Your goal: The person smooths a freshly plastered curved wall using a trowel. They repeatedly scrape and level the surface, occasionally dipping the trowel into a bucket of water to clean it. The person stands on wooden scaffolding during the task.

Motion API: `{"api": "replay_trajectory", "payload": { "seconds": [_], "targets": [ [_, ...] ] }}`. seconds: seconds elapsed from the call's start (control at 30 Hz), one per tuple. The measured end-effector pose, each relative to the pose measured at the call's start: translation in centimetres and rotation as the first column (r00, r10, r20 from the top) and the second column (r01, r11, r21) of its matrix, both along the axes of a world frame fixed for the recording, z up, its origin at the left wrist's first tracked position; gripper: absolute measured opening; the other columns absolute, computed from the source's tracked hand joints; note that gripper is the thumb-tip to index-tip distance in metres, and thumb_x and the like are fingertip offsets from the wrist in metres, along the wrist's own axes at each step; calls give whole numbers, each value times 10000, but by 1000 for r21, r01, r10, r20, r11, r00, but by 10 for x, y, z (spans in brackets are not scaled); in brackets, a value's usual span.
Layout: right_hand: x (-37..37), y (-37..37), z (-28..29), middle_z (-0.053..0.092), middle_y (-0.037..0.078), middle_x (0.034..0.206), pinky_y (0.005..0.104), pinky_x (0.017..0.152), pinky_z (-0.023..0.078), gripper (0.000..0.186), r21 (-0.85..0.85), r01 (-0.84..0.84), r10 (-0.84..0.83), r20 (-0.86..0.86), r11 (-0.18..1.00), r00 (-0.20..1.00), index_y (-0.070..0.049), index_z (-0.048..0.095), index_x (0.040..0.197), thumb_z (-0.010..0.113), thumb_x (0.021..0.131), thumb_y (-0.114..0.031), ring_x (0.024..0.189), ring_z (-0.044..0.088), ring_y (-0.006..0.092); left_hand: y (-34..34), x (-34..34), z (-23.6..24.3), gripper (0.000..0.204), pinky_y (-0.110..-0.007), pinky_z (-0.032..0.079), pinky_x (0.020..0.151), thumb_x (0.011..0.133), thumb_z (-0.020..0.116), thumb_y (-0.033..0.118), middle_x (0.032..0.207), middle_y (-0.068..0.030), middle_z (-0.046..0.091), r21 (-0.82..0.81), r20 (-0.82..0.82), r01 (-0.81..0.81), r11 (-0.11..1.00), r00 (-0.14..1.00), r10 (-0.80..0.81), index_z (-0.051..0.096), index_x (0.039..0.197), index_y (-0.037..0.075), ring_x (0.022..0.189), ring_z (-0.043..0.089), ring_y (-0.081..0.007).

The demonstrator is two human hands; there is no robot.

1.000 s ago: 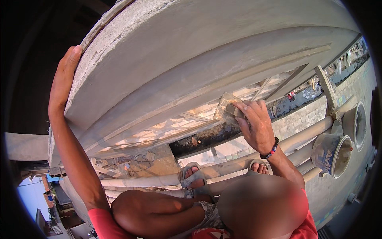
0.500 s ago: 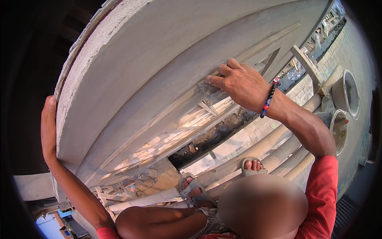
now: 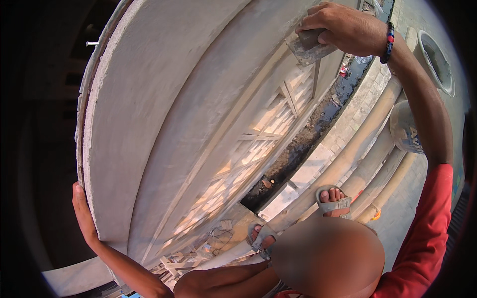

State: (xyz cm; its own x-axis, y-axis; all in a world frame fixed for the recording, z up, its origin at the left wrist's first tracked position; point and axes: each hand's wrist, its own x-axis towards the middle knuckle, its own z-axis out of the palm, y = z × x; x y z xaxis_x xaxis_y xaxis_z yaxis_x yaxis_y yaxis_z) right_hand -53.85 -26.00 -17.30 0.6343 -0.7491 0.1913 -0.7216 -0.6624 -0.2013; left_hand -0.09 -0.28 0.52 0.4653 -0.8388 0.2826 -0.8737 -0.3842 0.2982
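Observation:
In my right hand is a plastering trowel with a block-shaped handle and a flat, smeared blade. My fingers wrap its handle. The blade rests at the lower edge of a grey plastered band at the far end of the curved concrete structure. My left hand lies along the rough near-left rim of that structure, fingers stretched out and partly behind the edge. No tool shows in it.
Bamboo poles run beneath my sandalled feet. A bucket stands beside the poles, with another bucket beyond it. Below lies a dark, wet ditch. A nail sticks out of the structure's left edge.
My right hand has carried the trowel farther up and to the right along the band. My left hand stays at the rim, lower in view, and the whole view has shifted.

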Motion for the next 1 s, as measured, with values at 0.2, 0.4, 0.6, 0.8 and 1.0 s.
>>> {"api": "replay_trajectory", "payload": {
  "seconds": [0.2,0.4,0.6,0.8,1.0],
  "targets": [
    [115,81,1,665,96,1013,377,839,576,277,23,-418,416,49,908,908,-98,708,1164,636,897,-110,1047,602,244,2,6,7,472,-314,398,844,1058,374,457,902,-42,500,79,-75,93,992,993,-88,548,1052,19,861,435,-157],
    [126,61,-14,676,93,1063,388,896,537,270,79,-349,357,-118,934,927,-142,712,1172,600,926,-150,1070,606,240,-1,8,0,462,-320,396,844,1061,365,445,900,-47,495,62,-87,137,989,988,-131,542,1043,19,862,438,-160],
    [38,-10,0,674,82,1164,374,949,524,352,41,-49,58,-238,998,970,-169,678,1271,591,938,-93,1116,608,213,4,-1,8,471,-328,396,834,1062,349,450,880,-55,473,60,-64,123,991,991,-119,528,1032,15,847,430,-169],
    [-75,-106,17,703,170,1032,423,854,537,339,-69,-161,129,-334,985,934,-4,677,1128,626,807,-99,911,674,349,-4,4,-4,476,-324,397,816,1063,346,460,868,-43,463,52,-104,153,987,984,-147,518,1011,19,831,420,-157],
    [-17,4,-31,667,148,1080,377,906,535,341,164,339,-372,551,926,747,-49,600,1260,636,925,-104,999,654,289,6,9,9,474,-317,398,811,1064,353,461,862,-30,461,21,-77,105,994,992,-103,514,1002,20,830,419,-146]
  ]
}}
